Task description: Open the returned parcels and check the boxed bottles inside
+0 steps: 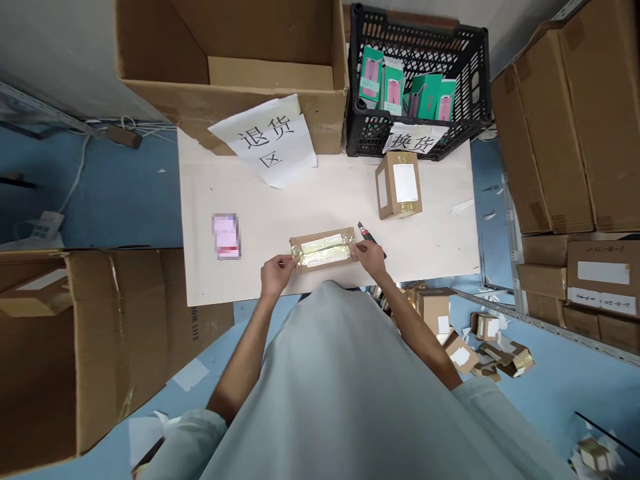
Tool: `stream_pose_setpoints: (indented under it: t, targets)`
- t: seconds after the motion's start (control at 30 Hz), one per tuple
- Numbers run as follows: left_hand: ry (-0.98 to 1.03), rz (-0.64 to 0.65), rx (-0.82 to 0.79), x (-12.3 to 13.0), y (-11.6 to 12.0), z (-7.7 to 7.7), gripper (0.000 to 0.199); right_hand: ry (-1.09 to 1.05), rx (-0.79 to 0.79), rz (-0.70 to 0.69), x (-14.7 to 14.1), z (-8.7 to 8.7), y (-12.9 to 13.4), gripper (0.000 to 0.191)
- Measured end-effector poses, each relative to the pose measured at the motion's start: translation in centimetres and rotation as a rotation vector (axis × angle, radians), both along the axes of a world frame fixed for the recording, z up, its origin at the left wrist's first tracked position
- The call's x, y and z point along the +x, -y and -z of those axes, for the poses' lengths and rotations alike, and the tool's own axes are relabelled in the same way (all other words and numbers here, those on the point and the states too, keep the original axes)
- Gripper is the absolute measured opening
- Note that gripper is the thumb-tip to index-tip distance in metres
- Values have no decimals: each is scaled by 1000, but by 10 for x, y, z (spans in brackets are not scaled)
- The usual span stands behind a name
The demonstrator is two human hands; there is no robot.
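A flat taped cardboard box [323,250] lies on the white table [250,285] in front of me, with shiny tape along its middle. Its left end is pinched by my left hand [276,275], fingers closed. At the right end, my right hand [370,259] grips the same box with closed fingers. A black and red box cutter [367,233] lies just beyond my right hand, its lower part beside the fingers. Farther back stands a small brown carton [399,185] with a white label. On the table's left is a pink, blurred item [227,237].
A large open carton [230,107] with a paper sign [273,141] and a black crate [420,83] holding green boxes stand at the back. Another open carton [120,333] is at left. Stacked cartons [603,273] stand at right; opened boxes [460,353] litter the floor.
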State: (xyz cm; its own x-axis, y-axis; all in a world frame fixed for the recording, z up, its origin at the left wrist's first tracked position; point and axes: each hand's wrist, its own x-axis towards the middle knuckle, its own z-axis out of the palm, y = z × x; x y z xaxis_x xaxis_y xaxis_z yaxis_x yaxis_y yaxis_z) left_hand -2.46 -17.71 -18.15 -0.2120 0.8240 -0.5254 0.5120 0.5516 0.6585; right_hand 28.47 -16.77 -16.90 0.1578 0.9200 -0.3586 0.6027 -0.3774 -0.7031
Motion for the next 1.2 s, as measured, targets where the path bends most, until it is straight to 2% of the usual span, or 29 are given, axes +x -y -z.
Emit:
stream_pose_setpoints:
  t: [0.13, 0.3, 0.43, 0.6, 0.83, 0.9, 1.0, 1.07, 1.13, 1.2]
  targets:
    - [-94, 73, -23, 10, 23, -9, 23, -71, -26, 42, 16, 9, 32, 40]
    - [-21, 25, -87, 9, 62, -13, 17, -62, -63, 32, 14, 8, 80, 26]
    - [32, -20, -74, 13, 72, -11, 17, -55, -83, 36, 14, 9, 89, 18]
    - [33, -34, -22, 14, 53, -12, 20, -11, -39, 14, 10, 10, 66, 21]
    - [-94, 58, 69, 9, 12, -22, 29, 53, 43, -26, 7, 5, 32, 26]
    - [-138, 103, 43, 9, 3, -24, 29, 71, 36, -35, 7, 5, 30, 24]
    - [-230, 234, -70, 14, -8, -28, 30, 102, -50, -70, 8, 5, 27, 23]
    - [-312, 285, -88, 21, -16, -31, 38, 89, -83, -103, 13, 4, 24, 25]
    - [-362, 283, 30, 34, -25, -35, 56, 80, -47, -86, 25, 1, 17, 25]
    - [-323, 291, 198, 54, -36, -38, 69, 114, 36, 17, 44, -3, 7, 28]
